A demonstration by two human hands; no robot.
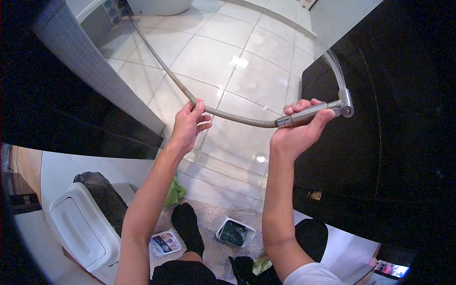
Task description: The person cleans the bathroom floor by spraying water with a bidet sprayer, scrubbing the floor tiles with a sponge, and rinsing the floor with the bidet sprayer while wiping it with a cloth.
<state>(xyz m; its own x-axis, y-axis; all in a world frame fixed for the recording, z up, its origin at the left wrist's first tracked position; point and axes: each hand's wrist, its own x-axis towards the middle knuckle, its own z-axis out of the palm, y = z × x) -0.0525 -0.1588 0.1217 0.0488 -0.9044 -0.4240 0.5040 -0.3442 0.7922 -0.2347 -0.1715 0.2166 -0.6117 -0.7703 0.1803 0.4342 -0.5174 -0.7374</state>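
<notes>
My left hand (191, 124) pinches a flexible metal hose (237, 118) between thumb and fingertips, left of centre. From there the hose runs up to the back left and also across to a chrome sprayer (308, 114). Around the sprayer's handle my right hand (304, 130) is closed, palm up, thumb on top. The sprayer's head points away at the right, with a curved stream of water (336, 69) at it. Below both hands lies a wet, light tiled floor (228, 85).
Dark panels stand left and right (351, 137) of the opening. On the near floor are a white lidded bin (83, 228), a green cloth (175, 192), a labelled lid (166, 242) and a small tub (235, 232) with dark contents. My dark-socked foot (187, 225) is between them.
</notes>
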